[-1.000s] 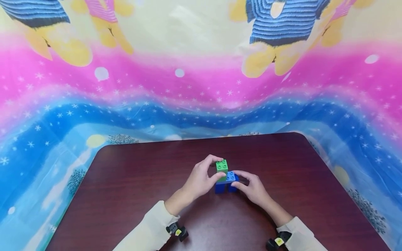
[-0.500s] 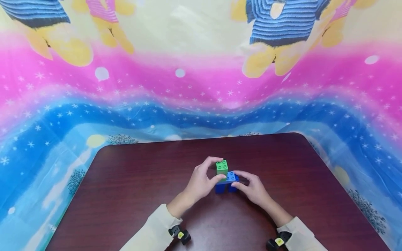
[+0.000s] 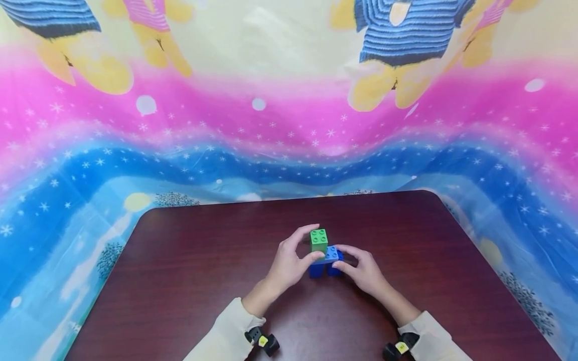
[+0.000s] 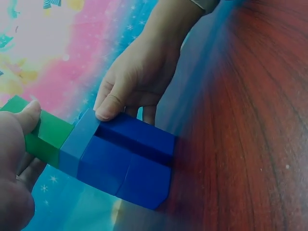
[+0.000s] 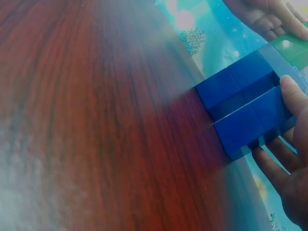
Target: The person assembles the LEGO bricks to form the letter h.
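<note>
A green toy building block [image 3: 318,241] with studs on top stands at the left end of a lighter blue brick [image 3: 331,254]. That brick bridges two legs of stacked dark blue bricks [image 4: 106,163], which stand on the table. My left hand [image 3: 286,260] pinches the green block, thumb on its near face and index finger behind. My right hand [image 3: 368,273] holds the right end of the blue structure; its thumb [image 5: 291,91] presses near the joint between lighter brick and leg. The far fingers of both hands are partly hidden.
The dark red wooden table [image 3: 194,260] has rounded far corners. A patterned cloth [image 3: 289,120] in pink and blue hangs behind and beside it. Each wrist wears a small black camera [image 3: 263,341] over a cream sleeve [image 3: 226,331].
My left wrist and forearm have shifted slightly right, and the left index finger has moved a little off the green block's top edge. The right hand and the blue structure stay in place.
</note>
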Tool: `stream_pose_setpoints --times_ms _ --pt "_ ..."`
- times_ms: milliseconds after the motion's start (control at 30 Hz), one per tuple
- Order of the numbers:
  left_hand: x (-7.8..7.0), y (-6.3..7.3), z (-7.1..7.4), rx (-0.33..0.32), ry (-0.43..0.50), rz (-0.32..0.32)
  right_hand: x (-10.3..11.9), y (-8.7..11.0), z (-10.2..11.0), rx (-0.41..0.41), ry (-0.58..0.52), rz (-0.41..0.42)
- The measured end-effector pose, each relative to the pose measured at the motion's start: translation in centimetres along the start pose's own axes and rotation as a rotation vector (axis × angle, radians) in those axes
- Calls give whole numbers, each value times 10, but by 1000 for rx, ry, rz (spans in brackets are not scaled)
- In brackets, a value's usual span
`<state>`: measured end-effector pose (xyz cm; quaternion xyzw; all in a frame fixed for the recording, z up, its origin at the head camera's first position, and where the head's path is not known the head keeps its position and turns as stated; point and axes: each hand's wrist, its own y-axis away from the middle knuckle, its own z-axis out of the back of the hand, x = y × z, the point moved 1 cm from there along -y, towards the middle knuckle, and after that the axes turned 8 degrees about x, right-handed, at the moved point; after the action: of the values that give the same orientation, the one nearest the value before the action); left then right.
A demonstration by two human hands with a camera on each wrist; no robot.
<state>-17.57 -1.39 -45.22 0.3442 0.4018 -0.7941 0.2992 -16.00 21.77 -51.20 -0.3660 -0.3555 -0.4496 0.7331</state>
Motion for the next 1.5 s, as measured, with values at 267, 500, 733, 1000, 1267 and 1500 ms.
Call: stream_pose_setpoints --times_ms 267,500,733,1000,1267,1500 --pt "12 9 -5 52 9 85 0 2 -3 -6 23 24" --pt "29 22 -8 57 50 147 0 0 -2 -11 28 16" --pt "34 25 -8 56 51 175 -1 1 1 -7 36 13" --pt "36 29 -12 17 88 184 1 2 2 38 20 28" --pt "40 31 -16 -21 92 168 -1 2 1 36 -63 37" --pt "41 33 -17 -33 75 174 -4 3 1 46 -90 78"
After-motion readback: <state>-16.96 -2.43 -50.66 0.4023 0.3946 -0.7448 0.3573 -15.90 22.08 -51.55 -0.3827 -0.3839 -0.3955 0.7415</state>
